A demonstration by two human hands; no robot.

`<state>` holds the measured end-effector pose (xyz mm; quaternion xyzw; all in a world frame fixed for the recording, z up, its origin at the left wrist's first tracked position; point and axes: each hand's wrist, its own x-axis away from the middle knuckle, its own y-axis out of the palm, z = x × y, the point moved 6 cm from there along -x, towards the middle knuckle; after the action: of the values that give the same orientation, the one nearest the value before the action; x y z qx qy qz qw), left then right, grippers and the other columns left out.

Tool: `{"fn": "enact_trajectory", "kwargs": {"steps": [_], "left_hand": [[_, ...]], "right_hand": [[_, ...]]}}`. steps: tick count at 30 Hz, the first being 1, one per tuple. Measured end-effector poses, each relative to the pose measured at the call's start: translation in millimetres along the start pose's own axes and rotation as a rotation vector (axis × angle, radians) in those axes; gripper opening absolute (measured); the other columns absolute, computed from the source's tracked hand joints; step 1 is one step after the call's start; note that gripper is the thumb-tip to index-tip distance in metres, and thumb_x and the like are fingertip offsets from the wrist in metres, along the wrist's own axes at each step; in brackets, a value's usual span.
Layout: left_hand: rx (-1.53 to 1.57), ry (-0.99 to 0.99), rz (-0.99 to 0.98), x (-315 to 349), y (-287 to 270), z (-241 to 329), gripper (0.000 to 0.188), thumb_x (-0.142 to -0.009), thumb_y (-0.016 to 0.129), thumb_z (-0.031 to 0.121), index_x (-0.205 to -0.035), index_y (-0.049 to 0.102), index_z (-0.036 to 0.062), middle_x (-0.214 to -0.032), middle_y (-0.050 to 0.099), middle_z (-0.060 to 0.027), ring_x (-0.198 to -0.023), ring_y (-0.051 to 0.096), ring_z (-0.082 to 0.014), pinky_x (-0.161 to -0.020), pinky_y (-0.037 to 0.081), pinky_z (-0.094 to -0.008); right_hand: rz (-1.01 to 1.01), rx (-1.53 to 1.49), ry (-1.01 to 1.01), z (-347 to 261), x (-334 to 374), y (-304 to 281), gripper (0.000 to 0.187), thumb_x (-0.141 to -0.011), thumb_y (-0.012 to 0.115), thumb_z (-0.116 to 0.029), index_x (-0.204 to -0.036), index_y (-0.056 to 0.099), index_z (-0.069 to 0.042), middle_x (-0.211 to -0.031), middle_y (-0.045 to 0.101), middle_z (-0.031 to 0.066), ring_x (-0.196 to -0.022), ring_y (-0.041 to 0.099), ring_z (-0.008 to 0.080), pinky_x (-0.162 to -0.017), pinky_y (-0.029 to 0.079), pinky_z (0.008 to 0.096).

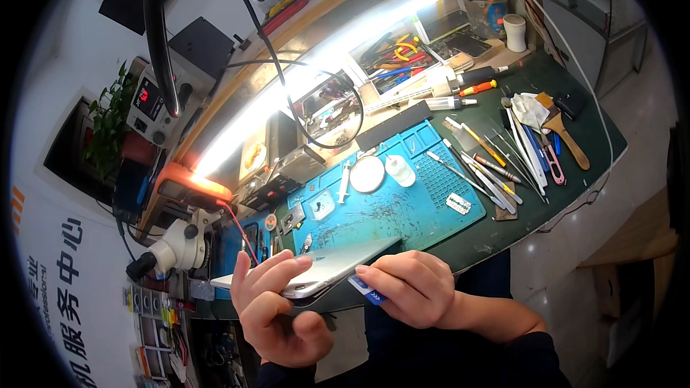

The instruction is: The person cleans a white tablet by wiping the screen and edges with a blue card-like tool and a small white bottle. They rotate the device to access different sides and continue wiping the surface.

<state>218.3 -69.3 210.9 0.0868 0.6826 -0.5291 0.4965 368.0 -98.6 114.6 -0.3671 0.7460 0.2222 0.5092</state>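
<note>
A thin silver tablet-like device (343, 259) lies tilted at the near edge of the bench, with a dark gap along its near side. My left hand (277, 312) is at its left part, fingers spread and fingertips over the silver face. The left thumb stands apart from the device. Between the thumb and fingers of my right hand (417, 289) is a small blue and white card (367, 290), close by the device's near edge. Whether the card's tip enters the gap, I cannot tell.
Beyond the device, a blue work mat (424, 219) bears a syringe (344, 182), a round white dish (366, 174), a white bottle (399, 171) and a razor blade (458, 204). Tweezers and brushes (528, 144) lie at right. A microscope (176, 246) stands left; a black cable (282, 93) hangs overhead.
</note>
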Motion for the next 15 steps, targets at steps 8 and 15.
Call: {"fn": "enact_trajectory", "kwargs": {"steps": [8,15], "left_hand": [[-0.049,-0.018,-0.002,0.3,3.9,0.8,0.036,-0.105,0.063,0.033,-0.103,0.034,0.0106,-0.107,0.075,-0.0136,-0.099,0.074,-0.0325,-0.119,0.034,-0.0572],[-0.050,-0.009,-0.005,-0.8,3.0,0.5,0.033,-0.105,0.062,0.029,-0.102,0.035,0.0105,-0.107,0.076,-0.0142,-0.100,0.074,-0.0325,-0.119,0.035,-0.0574]], "right_hand": [[0.008,0.037,-0.018,-1.6,2.4,0.9,0.036,-0.079,0.082,-0.005,-0.114,0.075,0.001,-0.098,0.070,0.0075,-0.071,0.067,0.0177,-0.059,0.055,0.0279],[0.007,0.045,-0.011,-1.9,-0.1,3.1,0.036,-0.078,0.082,-0.005,-0.113,0.076,0.001,-0.097,0.070,0.0073,-0.070,0.067,0.0173,-0.058,0.054,0.0281]]}}
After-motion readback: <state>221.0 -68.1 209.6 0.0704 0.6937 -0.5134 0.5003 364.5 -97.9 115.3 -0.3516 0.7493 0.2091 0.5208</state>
